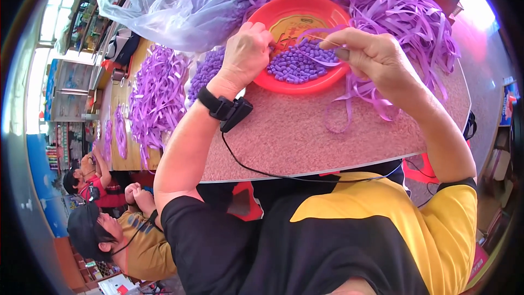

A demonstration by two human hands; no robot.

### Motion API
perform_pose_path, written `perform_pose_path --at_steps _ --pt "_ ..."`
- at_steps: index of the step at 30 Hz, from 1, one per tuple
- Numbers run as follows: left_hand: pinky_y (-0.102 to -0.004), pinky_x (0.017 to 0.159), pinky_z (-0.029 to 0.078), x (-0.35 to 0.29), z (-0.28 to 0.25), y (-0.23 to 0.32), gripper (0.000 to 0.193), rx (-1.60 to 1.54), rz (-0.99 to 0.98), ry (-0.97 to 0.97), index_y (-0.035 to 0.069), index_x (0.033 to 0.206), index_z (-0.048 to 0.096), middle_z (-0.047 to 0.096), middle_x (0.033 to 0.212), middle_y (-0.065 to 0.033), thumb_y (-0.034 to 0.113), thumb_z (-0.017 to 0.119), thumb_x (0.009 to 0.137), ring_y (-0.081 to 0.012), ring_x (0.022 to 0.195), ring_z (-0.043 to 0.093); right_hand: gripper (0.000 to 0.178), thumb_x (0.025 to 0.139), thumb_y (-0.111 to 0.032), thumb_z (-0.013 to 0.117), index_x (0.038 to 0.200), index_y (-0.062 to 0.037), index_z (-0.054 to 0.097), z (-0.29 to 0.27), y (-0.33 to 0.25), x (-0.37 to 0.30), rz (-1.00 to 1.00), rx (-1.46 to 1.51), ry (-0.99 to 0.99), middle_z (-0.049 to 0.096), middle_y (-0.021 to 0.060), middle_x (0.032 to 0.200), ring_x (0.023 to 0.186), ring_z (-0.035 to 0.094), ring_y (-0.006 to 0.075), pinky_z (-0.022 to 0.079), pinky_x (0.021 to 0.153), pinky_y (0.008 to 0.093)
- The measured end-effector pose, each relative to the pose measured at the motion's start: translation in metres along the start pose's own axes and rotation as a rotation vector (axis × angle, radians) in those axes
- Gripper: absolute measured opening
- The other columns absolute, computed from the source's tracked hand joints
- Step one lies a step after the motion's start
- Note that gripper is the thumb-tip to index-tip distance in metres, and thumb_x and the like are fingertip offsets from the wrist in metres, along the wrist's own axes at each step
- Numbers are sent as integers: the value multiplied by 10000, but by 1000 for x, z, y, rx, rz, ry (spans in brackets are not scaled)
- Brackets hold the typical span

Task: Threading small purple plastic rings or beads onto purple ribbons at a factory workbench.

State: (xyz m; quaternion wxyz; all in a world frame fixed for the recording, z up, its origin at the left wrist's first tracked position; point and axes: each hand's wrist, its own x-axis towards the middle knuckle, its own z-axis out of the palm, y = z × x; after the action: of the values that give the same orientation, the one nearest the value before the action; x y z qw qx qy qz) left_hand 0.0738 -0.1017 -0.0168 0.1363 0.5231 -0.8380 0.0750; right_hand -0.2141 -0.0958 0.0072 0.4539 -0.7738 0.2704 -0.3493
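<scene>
A red plastic bowl [267,84] on the table holds a heap of small purple beads [299,66]. Over its right rim, my right hand [374,57] pinches a thin, pale wire-like piece [314,37] between thumb and fingers. A narrow purple ribbon [314,56] runs beside that piece, across the beads. At the bowl's left rim my left hand [245,54] is closed, its fingertips turned toward the bowl. What it holds, if anything, is hidden. A black strap with a small device [232,110] sits on my left wrist.
Large piles of purple ribbon [390,8] lie behind and right of the bowl. A clear plastic bag [174,13] and more beads [204,74] are to the left. Further left lie ribbon bundles [155,98]. A cable [273,175] crosses the table's front edge. Two people sit at left.
</scene>
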Motion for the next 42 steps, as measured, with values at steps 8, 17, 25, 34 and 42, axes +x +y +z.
perform_pose_path --at_steps 8,17,25,34,42 --pt "-274 584 482 -2 -35 41 55 -1088 -678 27 0 856 697 658 822 -51 47 686 830 -155 676 610 248 959 -7 566 1188 -36 659 -1 1 -3 -46 -93 69 650 9 832 665 552 62 496 696 215" --pt "-274 562 464 -37 -39 89 166 -1828 -684 251 -51 1037 645 652 838 -79 53 636 909 -132 682 603 217 931 8 590 1119 -16 697 11 0 -3 -30 -206 1 734 121 1022 969 700 168 552 858 297" --pt "-244 565 476 -45 -24 100 170 -1777 -646 284 -59 1043 648 666 856 -78 30 650 898 -113 659 600 218 917 -6 612 1112 -33 705 18 -4 -6 -50 -316 -17 735 141 997 917 720 221 559 812 315" --pt "-241 573 483 -51 -19 106 161 -1638 -583 364 -80 1044 642 664 891 -105 -17 638 896 -127 669 601 224 915 20 585 1110 0 693 21 -3 -8 -57 -299 -37 725 160 986 897 718 228 555 806 311" --pt "-230 583 481 -55 -18 107 160 -1551 -577 362 -78 1030 657 657 912 -97 -30 662 877 -121 666 597 217 917 32 581 1100 0 695 24 3 -8 -119 -270 -54 724 135 953 892 712 191 555 816 287"
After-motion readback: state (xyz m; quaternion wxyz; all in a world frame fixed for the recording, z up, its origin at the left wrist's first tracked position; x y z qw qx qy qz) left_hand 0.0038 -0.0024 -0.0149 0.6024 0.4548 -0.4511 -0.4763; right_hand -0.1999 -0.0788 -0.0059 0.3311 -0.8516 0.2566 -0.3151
